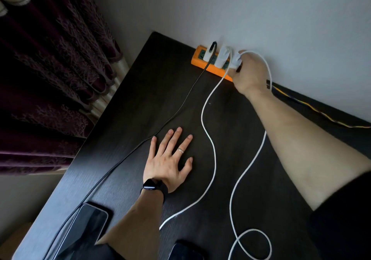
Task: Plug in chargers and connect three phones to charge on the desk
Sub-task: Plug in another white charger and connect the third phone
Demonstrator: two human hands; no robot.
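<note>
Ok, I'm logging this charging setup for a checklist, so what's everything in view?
desk: one, dark brown, under everything
strip: one, orange, far edge by the wall
chargers: three, white, on the strip
black cable: one, from left charger down past left phone
white cables: two, winding across the desk
phones: two seen, black, near edge; the right one cut off
cord: one, yellow and dark, along wall, right
curtain: one, dark purple, left
wall: grey-white, behind desk
watch: one, black, left wrist
ring: one, silver, left hand
left hand: flat on desk, fingers spread
right hand: grips the end charger
</note>
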